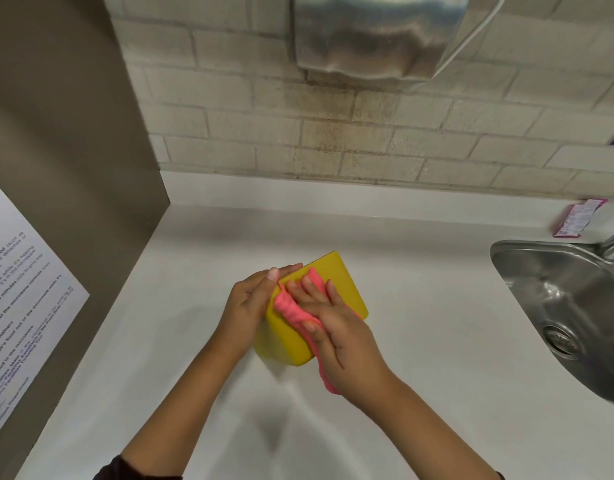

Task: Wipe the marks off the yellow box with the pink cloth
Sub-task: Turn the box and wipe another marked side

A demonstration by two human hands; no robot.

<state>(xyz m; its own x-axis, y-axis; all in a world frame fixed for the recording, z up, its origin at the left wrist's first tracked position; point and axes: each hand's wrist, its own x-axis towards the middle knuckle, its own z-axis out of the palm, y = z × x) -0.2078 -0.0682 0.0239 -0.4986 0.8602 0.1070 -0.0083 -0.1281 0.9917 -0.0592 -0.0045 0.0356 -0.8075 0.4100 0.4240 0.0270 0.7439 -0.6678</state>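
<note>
Yellow box (309,306): set on the white counter (419,306) near its middle, well apart from both the back edge and the sink; its broad top face is turned up toward the camera, presumably so the marks can be reached
Left hand (251,303): laid against the box's left side with fingers (284,270) extended along the far-left edge; it is judged to be bracing the box so it is not pushed across the counter, with no closed grip to be seen
Right hand (336,327): pressed flat and open on the pink cloth (291,308), fingers spread; the cloth is pinned under the palm rather than clenched
Pink cloth: bunched on the box's top face, a tail trailing off the near edge beside the right wrist
Marks: none can be made out on the uncovered yellow; what lies under the cloth is hidden
Sink (561,306): sunk into the counter's right edge, clear of the work
Pink packet (575,218): lying by the back-right corner, near the tap
Left panel with printed notice (25,289): standing along the counter's left edge
Obstructions: nothing is found between the hands and the box
</note>
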